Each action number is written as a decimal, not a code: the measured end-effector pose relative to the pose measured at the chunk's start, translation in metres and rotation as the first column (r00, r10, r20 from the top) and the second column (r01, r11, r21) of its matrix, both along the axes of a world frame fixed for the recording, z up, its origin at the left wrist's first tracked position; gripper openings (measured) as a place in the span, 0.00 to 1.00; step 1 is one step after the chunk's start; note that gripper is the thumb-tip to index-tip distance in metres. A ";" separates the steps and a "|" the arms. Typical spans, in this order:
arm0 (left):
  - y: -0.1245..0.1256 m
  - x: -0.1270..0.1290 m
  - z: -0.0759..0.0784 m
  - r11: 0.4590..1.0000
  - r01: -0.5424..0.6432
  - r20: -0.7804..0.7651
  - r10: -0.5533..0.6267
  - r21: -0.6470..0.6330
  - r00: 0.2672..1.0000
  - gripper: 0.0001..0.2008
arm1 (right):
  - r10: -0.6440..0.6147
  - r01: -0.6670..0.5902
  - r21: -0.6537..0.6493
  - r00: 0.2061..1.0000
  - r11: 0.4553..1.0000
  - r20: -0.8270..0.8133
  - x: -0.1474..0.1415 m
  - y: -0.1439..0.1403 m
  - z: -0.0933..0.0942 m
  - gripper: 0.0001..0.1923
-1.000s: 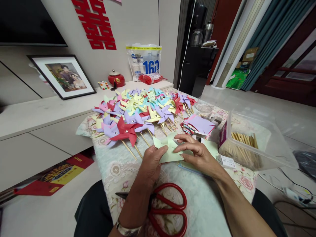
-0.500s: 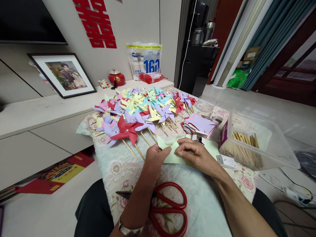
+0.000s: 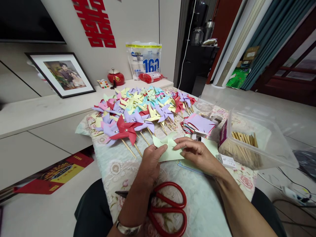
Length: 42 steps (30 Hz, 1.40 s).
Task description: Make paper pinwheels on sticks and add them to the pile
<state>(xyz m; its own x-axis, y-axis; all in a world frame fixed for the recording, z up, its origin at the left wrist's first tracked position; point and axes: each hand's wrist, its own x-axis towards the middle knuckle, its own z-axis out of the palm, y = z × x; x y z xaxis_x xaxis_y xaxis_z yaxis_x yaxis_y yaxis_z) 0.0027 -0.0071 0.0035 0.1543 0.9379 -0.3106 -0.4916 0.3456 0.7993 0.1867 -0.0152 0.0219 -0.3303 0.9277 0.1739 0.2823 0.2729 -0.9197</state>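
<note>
A pale green sheet of paper (image 3: 170, 152), partly folded into pinwheel blades, is held above the table's front part. My left hand (image 3: 154, 156) is closed on its left side, the thumb pressing on the folded middle. At the paper's right side, my right hand (image 3: 195, 152) has its fingers bent against the edge, thumb below. Part of the paper is hidden behind these fingers. Under my left forearm lies a pair of scissors (image 3: 170, 209) with red handles. More green sheets (image 3: 211, 146) lie beneath and beside my right hand.
Finished pinwheels (image 3: 138, 105) on sticks cover the table's far side. A stack of coloured paper squares (image 3: 201, 122) lies right of them. Farther right stand a clear plastic tub (image 3: 274, 148) with wooden sticks and a small white box (image 3: 225, 160). A floral cloth (image 3: 116, 168) covers the table.
My left hand and the green paper have shifted slightly left. The right-hand fingers have stretched more over the paper's right part, and more of its lower sheet shows.
</note>
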 end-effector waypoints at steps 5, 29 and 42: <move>0.000 0.000 -0.003 0.999 0.034 0.008 -0.034 0.024 0.999 0.13 | 0.034 -0.034 -0.005 0.999 0.999 0.002 0.000 0.001 -0.002 0.15; 0.000 0.011 -0.013 0.997 0.000 0.009 -0.001 0.077 1.000 0.15 | -0.073 0.049 0.152 0.984 0.987 0.161 -0.012 -0.003 -0.001 0.08; -0.004 0.023 -0.005 0.994 -0.103 -0.031 0.104 0.043 0.994 0.15 | -0.329 0.302 0.168 0.929 0.938 0.168 -0.022 -0.005 -0.008 0.08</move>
